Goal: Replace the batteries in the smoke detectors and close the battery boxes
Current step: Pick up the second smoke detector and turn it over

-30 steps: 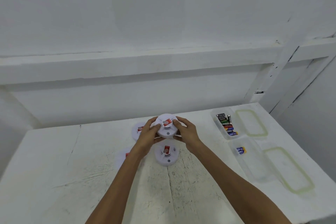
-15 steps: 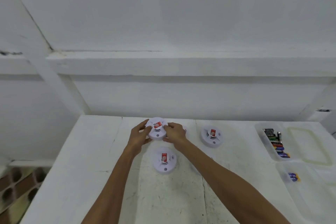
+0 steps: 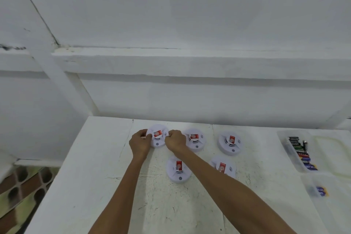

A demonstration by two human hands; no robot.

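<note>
hands: left hand [image 3: 140, 143] and right hand [image 3: 174, 141], fingers curled, grip opposite rims of one smoke detector [image 3: 158, 137] | where: centre of frame, far edge of table [image 3: 91, 176], label up | why: two-sided hold probably steadies it for turning | nearby: four other detectors [image 3: 230, 143] rightward; batteries [image 3: 301, 151] in tray [image 3: 283, 137], far right

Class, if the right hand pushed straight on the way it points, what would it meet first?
Probably the far-left smoke detector, whose right edge the right hand grips; just beyond it sits the left hand, holding the opposite edge. Depth is hard to judge here.
</note>
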